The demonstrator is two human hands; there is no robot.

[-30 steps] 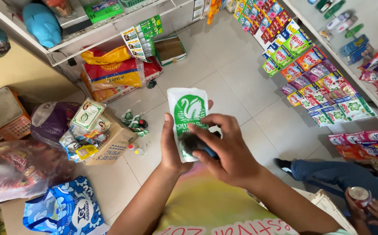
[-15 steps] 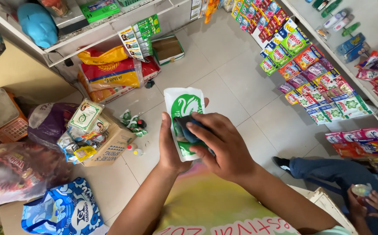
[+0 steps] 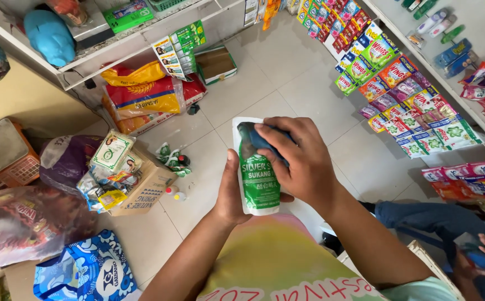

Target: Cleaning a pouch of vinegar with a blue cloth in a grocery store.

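The right hand has slid up the green pouch.

The left hand is cupped, thumb up. The right hand is curled over, fingertips probably pressing down.

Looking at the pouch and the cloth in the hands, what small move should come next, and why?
Probably slide the blue cloth down the pouch. The right hand presses the cloth only on the pouch's top, while the left hand holds it from behind, so the lower front looks unwiped.
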